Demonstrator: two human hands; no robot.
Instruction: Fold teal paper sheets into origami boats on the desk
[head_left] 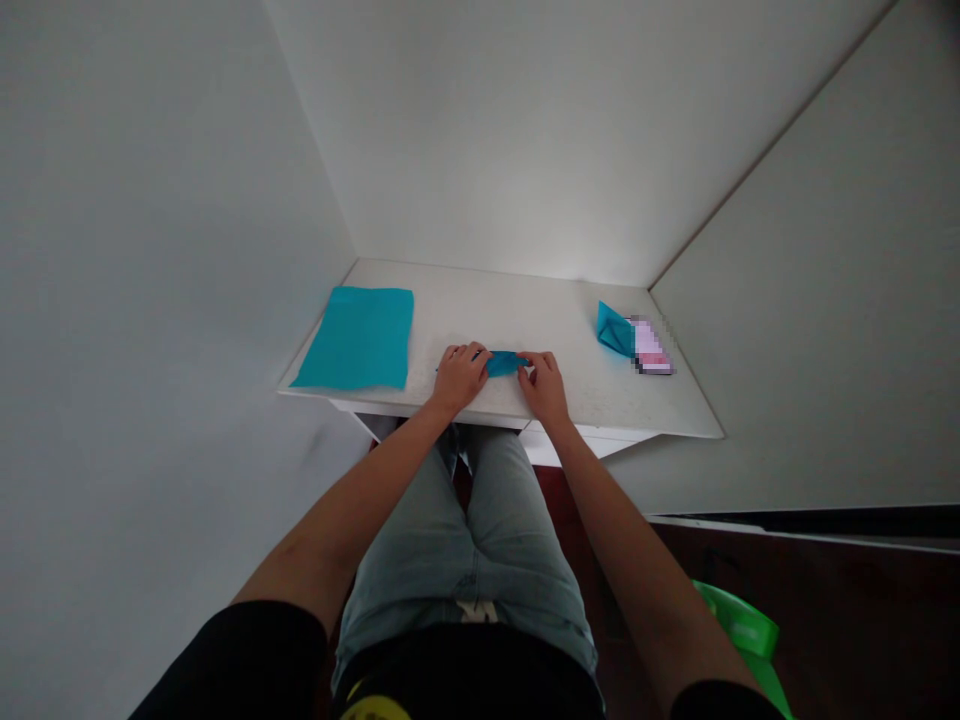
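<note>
A small strip of folded blue paper [503, 364] lies on the white table near its front edge, between my two hands. My left hand [460, 376] covers the paper's left end, fingers bent over it and pressing it to the surface. At the other end, my right hand [544, 386] pinches the tip between thumb and fingers. How the folds run under my left palm is hidden. Farther right sits a folded blue paper piece [615, 331] with a raised point. A larger flat sheet of blue paper [362, 338] rests at the table's left end.
The white table [517, 300] stands in a narrow space between walls. Beside the folded piece at its right end is a pinkish, pixelated flat item [650, 346]. Something green and plastic [739, 620] is on the dark floor at the lower right.
</note>
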